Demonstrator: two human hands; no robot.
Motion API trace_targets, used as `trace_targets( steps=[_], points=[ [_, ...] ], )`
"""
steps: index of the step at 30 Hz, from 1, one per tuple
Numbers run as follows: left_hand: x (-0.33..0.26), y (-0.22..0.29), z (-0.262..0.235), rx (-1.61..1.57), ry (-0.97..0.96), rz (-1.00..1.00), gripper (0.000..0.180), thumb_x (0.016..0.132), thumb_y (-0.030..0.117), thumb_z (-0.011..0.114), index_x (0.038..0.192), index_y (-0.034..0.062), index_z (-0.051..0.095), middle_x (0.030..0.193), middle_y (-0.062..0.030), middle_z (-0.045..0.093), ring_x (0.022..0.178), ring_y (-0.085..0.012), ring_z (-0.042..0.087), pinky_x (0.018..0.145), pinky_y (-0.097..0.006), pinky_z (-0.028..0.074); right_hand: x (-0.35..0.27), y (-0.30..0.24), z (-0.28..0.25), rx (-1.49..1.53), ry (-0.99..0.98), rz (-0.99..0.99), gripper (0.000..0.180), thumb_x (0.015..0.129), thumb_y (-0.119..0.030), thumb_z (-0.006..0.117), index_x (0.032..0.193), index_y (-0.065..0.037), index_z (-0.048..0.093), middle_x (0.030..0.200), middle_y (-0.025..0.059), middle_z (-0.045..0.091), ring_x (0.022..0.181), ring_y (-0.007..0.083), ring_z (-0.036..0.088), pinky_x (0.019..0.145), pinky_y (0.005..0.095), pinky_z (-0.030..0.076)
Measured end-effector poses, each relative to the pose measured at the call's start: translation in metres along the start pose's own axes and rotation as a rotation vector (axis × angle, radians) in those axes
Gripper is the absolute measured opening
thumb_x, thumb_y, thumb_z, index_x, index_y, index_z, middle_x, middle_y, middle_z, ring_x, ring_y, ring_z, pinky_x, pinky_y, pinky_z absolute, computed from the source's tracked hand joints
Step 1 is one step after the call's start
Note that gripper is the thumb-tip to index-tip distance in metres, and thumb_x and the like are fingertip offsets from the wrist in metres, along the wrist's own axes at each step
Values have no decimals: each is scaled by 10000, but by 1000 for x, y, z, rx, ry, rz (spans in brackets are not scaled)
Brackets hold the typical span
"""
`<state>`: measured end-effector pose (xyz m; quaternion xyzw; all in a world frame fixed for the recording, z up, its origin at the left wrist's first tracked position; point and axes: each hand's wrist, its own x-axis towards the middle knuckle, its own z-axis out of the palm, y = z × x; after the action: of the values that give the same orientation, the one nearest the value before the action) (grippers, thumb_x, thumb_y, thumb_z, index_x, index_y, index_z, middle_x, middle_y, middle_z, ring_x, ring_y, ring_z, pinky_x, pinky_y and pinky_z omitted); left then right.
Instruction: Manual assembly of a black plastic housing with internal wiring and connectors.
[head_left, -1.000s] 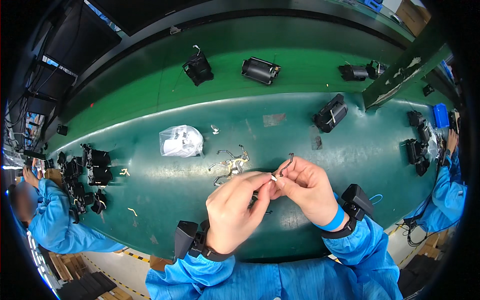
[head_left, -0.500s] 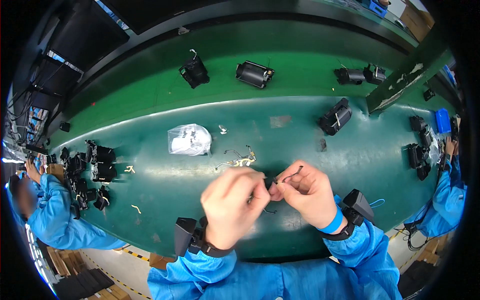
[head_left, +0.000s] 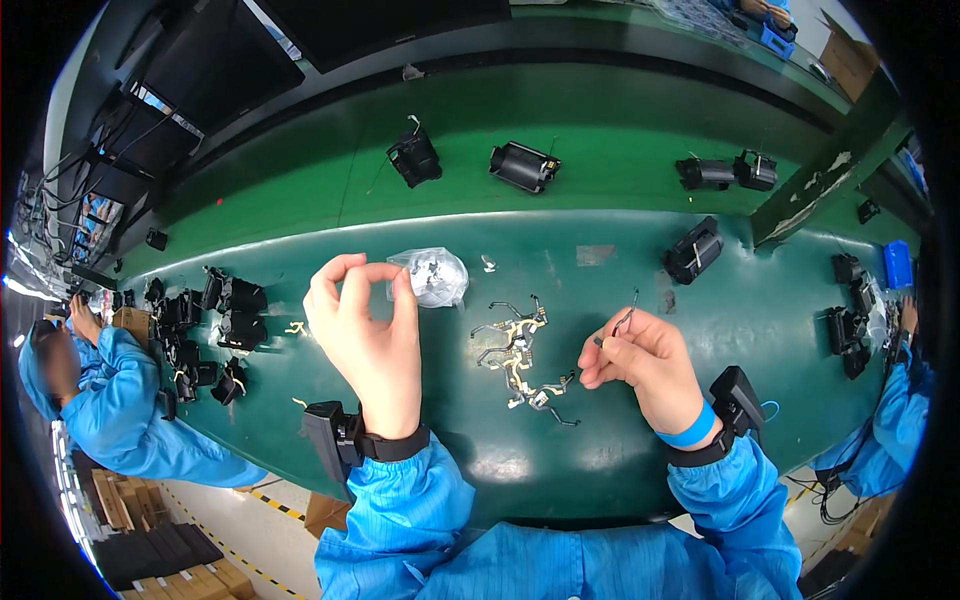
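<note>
My right hand (head_left: 645, 368) pinches a thin dark cable (head_left: 628, 318) with a small dark end piece, held above the green table. My left hand (head_left: 365, 335) is raised beside a clear plastic bag (head_left: 440, 278) holding small white and dark pieces. Its thumb and index fingertips meet in a pinch; whatever may be between them is too small to make out. Between my hands, several yellow-and-black flex cables (head_left: 518, 350) with bent dark ends lie in a loose column on the table.
Black plastic housings (head_left: 240, 328) cluster at the left, and more (head_left: 848, 330) stand at the right near a blue bin (head_left: 897, 265). A single black housing (head_left: 694, 250) sits near the green post (head_left: 830, 170). Others stand on the back ledge (head_left: 300, 185). People in blue sleeves work at both sides.
My hands have come apart: the left moved left toward the plastic bag, while the right stayed near its place with the cable. The view shifted slightly, uncovering the flex cables on the table.
</note>
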<state>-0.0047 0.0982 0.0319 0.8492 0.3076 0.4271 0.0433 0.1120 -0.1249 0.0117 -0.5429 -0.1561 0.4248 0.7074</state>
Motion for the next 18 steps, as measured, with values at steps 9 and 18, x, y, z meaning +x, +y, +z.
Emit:
trace_targets(
  steps=[9,18],
  points=[
    [-27,54,-18,-676,-218,508,289,598,41,813,873,73,727,842,-24,712,703,-172,660,595,-277,449,0,-28,0,297,-382,266,174,976,-162,549,1011,6,575,946,154,684,887,221,688,802,322,559],
    [-33,59,-20,-719,-256,499,281,601,7,798,857,83,712,832,-27,709,705,-179,668,605,-287,463,3,-34,-6,263,-514,398,188,968,-189,579,1010,-6,570,925,124,684,863,198,686,760,300,556]
  ],
)
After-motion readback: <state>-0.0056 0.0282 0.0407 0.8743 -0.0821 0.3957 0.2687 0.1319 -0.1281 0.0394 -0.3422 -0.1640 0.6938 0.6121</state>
